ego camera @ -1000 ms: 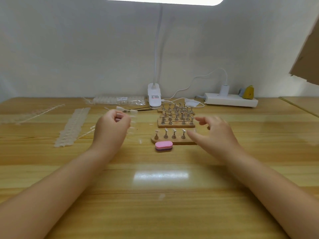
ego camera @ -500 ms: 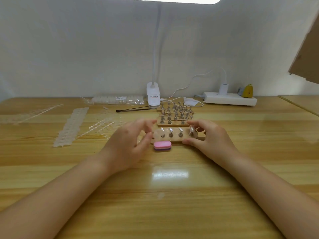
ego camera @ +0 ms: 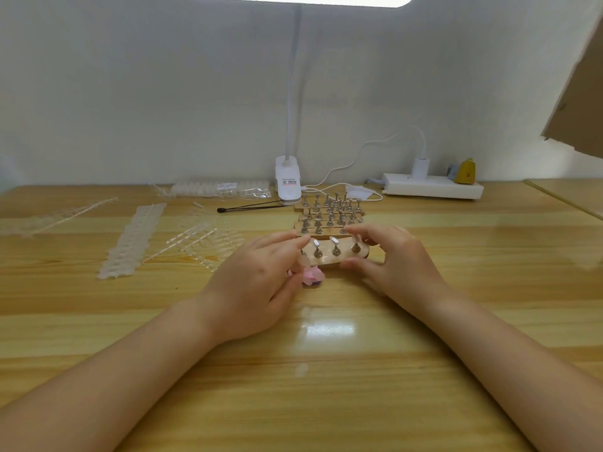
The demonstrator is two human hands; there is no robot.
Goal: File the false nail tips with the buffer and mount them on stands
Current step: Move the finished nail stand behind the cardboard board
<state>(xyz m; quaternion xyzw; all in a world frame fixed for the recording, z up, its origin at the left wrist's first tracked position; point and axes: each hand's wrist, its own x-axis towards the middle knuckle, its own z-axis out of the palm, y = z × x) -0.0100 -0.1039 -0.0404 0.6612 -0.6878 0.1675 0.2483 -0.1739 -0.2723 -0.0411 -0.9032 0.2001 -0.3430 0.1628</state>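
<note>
Oval wooden stand (ego camera: 329, 260), metal pegs (ego camera: 335, 250)

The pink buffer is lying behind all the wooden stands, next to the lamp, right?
Not quite. The head view shows the pink buffer lying in front of the nearest wooden stand, toward the person, partly hidden by the left hand, not behind the stands by the lamp.

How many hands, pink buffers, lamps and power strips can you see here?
Hands: 2, the left hand and the right hand
Pink buffer: 1
Lamp: 1
Power strip: 1
Total: 5
</note>
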